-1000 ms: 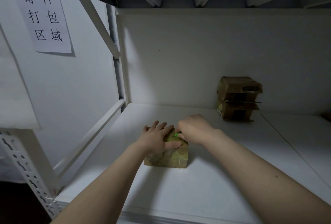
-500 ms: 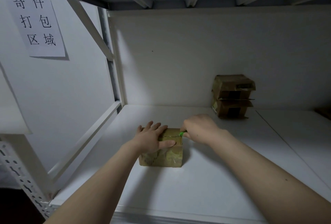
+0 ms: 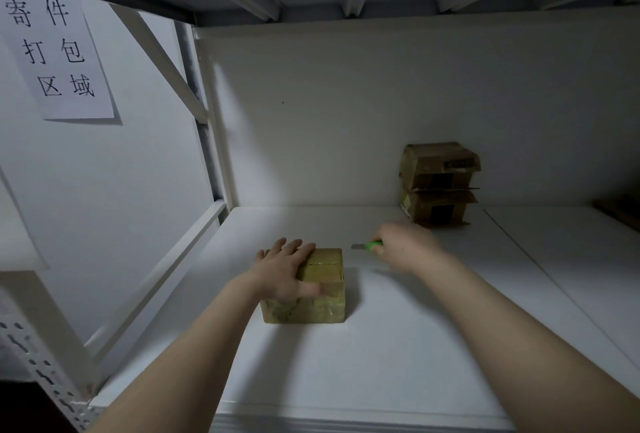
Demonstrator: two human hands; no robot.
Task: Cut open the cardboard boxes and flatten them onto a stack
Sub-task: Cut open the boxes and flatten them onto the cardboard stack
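Observation:
A small taped cardboard box (image 3: 322, 294) sits on the white shelf (image 3: 398, 346), a dark slit running across its top seam. My left hand (image 3: 285, 268) presses flat on the box's left half, fingers straight, thumb on the top near the front edge. My right hand (image 3: 403, 245) is to the right of the box and clear of it. It grips a green-handled utility knife (image 3: 367, 245) whose blade points left toward the box.
Two more brown boxes (image 3: 438, 183) are stacked against the back wall at the right. A dark object (image 3: 620, 211) peeks in at the far right edge. A paper sign (image 3: 55, 52) hangs on the left wall beside the rack's diagonal braces.
My right hand has drawn the knife off the box's top to the right, leaving a slit along the seam. The left hand stays pressed on the box.

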